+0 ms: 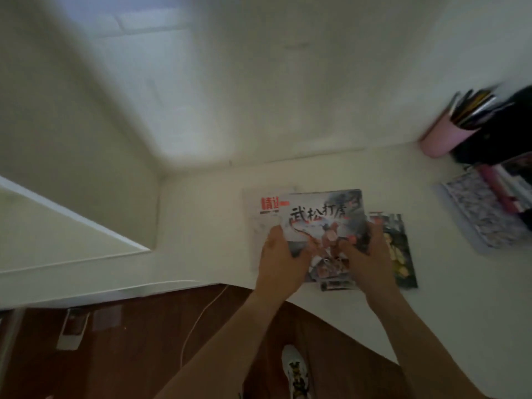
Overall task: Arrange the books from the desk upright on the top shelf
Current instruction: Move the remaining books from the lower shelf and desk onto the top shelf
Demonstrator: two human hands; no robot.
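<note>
The top book is lying on a loose pile on the white desk, both the left hand and right hand are grasping its side edges, and shelving seemingly is only beginning, no shelf showing.

walls: pale, dim | floor: dark wood, white cable | desk: white
</note>
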